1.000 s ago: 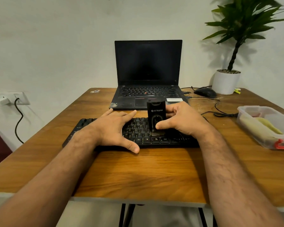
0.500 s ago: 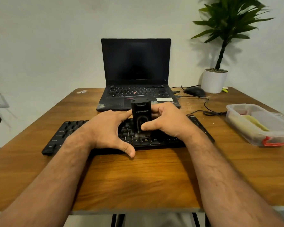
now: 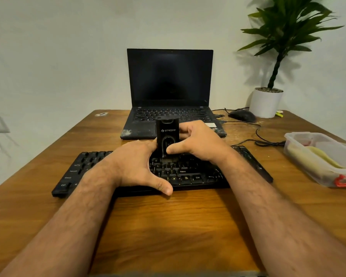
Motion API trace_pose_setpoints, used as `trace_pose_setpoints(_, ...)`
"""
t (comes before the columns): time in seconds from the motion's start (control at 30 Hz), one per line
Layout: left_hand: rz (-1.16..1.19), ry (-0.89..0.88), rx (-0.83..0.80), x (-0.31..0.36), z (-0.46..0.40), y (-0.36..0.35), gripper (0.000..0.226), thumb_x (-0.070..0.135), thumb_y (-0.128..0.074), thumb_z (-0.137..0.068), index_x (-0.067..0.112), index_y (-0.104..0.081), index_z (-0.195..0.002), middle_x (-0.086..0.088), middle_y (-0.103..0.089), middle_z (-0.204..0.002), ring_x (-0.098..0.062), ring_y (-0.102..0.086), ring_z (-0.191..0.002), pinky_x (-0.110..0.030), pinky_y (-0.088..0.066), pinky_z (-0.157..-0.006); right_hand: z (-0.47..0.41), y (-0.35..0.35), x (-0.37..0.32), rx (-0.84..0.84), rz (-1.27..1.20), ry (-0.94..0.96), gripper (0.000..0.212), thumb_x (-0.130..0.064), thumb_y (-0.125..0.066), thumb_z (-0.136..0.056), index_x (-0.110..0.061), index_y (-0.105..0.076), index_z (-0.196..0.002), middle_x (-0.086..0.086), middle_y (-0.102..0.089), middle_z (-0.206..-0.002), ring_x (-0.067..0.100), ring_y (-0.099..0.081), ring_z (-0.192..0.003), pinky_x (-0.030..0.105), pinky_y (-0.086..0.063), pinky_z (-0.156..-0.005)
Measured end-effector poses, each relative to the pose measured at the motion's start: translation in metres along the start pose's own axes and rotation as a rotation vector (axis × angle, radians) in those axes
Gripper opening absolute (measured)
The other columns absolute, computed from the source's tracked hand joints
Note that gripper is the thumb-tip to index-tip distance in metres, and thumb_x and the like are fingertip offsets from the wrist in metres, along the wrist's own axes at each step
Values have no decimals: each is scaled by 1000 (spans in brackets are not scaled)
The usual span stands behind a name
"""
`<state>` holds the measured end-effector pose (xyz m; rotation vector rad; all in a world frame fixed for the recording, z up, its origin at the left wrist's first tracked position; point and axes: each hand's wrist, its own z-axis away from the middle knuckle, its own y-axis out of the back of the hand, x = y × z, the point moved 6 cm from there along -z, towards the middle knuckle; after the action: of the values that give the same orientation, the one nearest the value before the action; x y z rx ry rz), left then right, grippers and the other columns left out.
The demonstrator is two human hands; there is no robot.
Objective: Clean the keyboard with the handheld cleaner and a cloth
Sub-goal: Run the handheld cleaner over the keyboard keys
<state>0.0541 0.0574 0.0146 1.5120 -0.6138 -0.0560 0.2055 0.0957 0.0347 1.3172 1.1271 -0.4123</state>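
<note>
A right hand (image 3: 198, 144) is gripping a black handheld cleaner (image 3: 166, 136) upright, its brush end touching the keyboard (image 3: 84, 168) on a wooden table (image 3: 168, 226); the left hand (image 3: 134, 166), fingers spread and uncurled, is resting on the keys beside it.

Both forearms extended, left hand (image 3: 136, 164) splayed flat, right hand (image 3: 198, 142) curled — pinching grip
</note>
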Motion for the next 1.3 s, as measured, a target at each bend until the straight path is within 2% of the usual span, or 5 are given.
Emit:
trace_pose_setpoints(0.17,-70,102,-37,-11,3,-3,163,104,-56,-29,24,-7,-162,9,-39,-157,-12,-40,-140,-39,-31,-120,-5,10,1,230,139,17,47,-21,-82,-78,-25,-67,-122,-11,-70,-106,4,-64,-97,13,-44,-70)
trace_pose_setpoints(0.47,-79,126,-26,-11,6,-2,163,100,-61,-29,24,-5,-162,8,-35,-160,-12,-35,-143,-37,-28,-122,-12,22,12,362,179,-73,41,-21,-82,-77,-21,-68,-116,-4,-72,-107,12,-66,-97,24,-51,-76)
trace_pose_setpoints(0.97,-34,138,-35,-12,5,-4,159,101,-63,-31,28,-8,-162,13,-36,-158,-9,-39,-141,-41,-34,-119,-3,7,12,94,32,-34,49,-21,-85,-75,-27,-68,-121,-11,-74,-110,3,-67,-102,24,-52,-82)
trace_pose_setpoints(1.13,-46,163,-62,-10,5,-3,160,97,-62,-31,26,-2,-162,10,-32,-161,-11,-36,-143,-40,-30,-121,-8,17,8,350,185,-34,50,-24,-82,-78,-24,-65,-125,-6,-71,-115,10,-64,-103,21,-51,-80)
trace_pose_setpoints(1.3,-27,150,-44,-12,5,-4,159,96,-66,-33,27,-4,-162,12,-33,-160,-8,-36,-142,-38,-30,-120,2,12,8,122,69,-14,48,-18,-84,-76,-28,-69,-120,-12,-73,-107,1,-68,-97,24,-54,-85)
